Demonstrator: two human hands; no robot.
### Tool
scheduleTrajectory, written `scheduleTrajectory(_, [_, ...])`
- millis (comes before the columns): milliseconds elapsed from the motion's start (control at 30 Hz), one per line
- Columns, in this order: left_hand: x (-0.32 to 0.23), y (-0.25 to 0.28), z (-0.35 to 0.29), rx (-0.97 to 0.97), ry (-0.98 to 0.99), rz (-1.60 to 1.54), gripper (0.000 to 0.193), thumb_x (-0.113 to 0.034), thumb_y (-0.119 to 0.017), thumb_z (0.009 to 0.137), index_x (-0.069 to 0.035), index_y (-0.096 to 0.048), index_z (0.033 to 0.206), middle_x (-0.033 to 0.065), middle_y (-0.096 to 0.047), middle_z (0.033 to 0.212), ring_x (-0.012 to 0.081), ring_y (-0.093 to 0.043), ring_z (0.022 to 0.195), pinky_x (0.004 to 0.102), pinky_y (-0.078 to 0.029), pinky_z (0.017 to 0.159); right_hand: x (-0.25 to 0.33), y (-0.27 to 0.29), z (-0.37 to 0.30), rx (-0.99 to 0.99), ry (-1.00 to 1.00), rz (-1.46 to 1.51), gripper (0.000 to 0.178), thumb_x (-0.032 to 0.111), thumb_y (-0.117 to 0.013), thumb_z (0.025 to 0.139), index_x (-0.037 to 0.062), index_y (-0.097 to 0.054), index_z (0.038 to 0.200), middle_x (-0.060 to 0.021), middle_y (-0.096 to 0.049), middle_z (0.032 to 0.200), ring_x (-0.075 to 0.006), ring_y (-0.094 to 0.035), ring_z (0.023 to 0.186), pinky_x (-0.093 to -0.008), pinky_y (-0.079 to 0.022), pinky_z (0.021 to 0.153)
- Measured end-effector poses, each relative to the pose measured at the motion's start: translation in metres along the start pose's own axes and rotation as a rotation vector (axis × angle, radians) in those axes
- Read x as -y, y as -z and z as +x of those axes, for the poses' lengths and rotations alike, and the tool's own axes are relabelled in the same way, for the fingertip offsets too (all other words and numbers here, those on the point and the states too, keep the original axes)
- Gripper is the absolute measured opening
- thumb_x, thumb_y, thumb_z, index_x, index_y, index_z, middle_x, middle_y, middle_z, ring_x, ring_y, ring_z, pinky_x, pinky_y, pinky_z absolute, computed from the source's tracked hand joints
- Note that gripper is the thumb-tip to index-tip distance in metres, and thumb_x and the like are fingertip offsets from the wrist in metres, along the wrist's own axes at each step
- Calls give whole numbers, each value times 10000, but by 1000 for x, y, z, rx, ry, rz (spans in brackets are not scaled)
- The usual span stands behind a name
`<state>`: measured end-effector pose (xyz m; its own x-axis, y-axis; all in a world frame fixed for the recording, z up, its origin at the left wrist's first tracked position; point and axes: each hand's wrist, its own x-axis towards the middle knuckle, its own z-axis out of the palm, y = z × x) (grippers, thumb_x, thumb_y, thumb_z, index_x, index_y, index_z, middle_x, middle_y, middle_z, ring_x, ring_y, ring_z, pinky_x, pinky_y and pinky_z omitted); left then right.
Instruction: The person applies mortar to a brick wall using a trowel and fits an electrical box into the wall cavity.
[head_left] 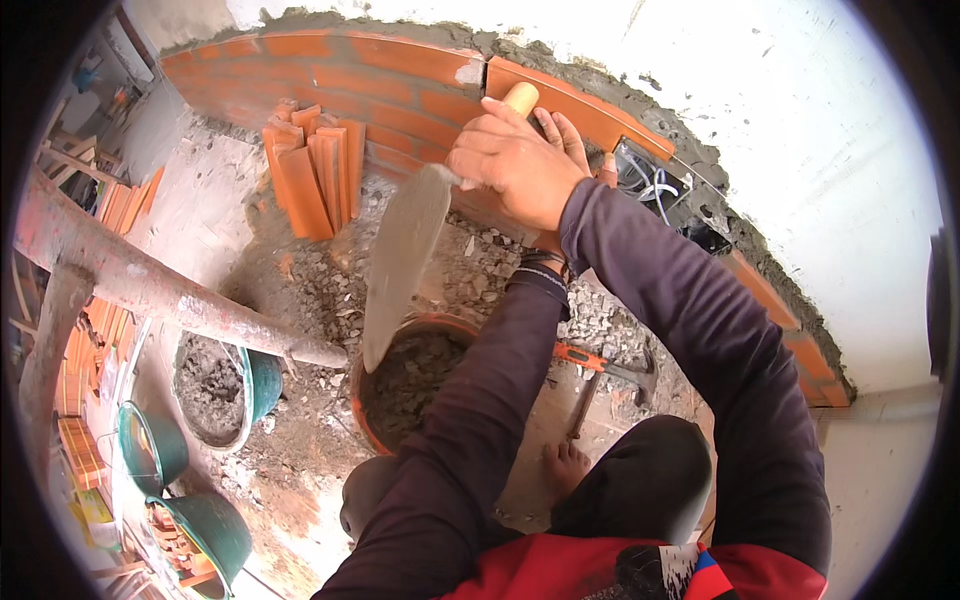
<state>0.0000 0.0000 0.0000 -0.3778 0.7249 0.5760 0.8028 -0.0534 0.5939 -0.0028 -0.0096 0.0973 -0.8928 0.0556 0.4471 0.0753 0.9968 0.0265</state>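
My right hand (520,165) is closed around a trowel (408,255). Its pale wooden handle end sticks up past my fingers, and the mortar-coated blade hangs down to the left. Mostly hidden behind it, my left hand (568,137) has its visible fingers stretched out against an orange brick tile (575,105) in the top row of the wall. Grey mortar (660,115) lines the edge above that tile. Beside my left thumb, an electrical box with loose wires (650,185) sits in the wall. Under my left forearm stands a bucket of mortar (415,375).
A stack of orange tiles (315,170) leans by the wall. An orange-and-black hammer (610,370) lies near my foot. Rubble (470,265) covers the floor. A wooden beam (180,285) juts in from the left, above green buckets (205,535) and a mortar-filled tub (262,385).
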Motion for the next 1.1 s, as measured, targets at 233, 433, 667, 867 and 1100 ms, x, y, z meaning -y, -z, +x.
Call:
scheduleTrajectory(233, [-2, 12, -7, 13, -25, 76, 858, -539, -414, 1019, 36, -129, 1590, 287, -98, 1660, 483, -93, 1531, 546, -71, 1248, 25, 15, -14, -110, -22, -76, 353, 35, -699, 692, 106, -660, 1036, -51, -642, 1070, -270, -567, 1183, -543, -291, 1203])
scheduleTrajectory(433, [1, 25, -7, 24, -33, 168, 827, -513, -421, 1019, 33, -164, 1585, 279, -139, 1655, 479, -117, 1530, 554, -87, 1243, 30, 28, -41, -50, -23, 43, 370, 63, -748, 691, 116, -660, 1047, -37, -641, 1089, -278, -568, 1179, -546, -306, 1191])
scheduleTrajectory(667, [0, 15, -7, 18, -60, 140, 808, -483, -444, 1015, 28, -181, 1583, 269, -161, 1652, 472, -119, 1532, 577, -86, 1235, 11, 39, -67, -40, -57, -20, 388, 14, -754, 703, 108, -666, 1069, -28, -640, 1089, -258, -581, 1168, -510, -325, 1192])
scheduleTrajectory(867, [4, 17, -8, 7, -74, 148, 792, -457, -464, 1012, 23, -195, 1581, 260, -180, 1650, 466, -121, 1533, 597, -85, 1228, 9, 37, -69, -76, -30, -14, 359, 25, -762, 699, 90, -680, 1043, -31, -643, 1075, -259, -587, 1152, -498, -328, 1198])
scheduleTrajectory(1100, [7, 14, -10, -10, -82, 166, 774, -427, -487, 1009, 18, -212, 1579, 251, -202, 1647, 459, -122, 1535, 621, -83, 1220, 9, 39, -68, -100, -44, 20, 355, 56, -795, 706, 81, -646, 1027, -57, -632, 1054, -268, -589, 1115, -482, -397, 1096])
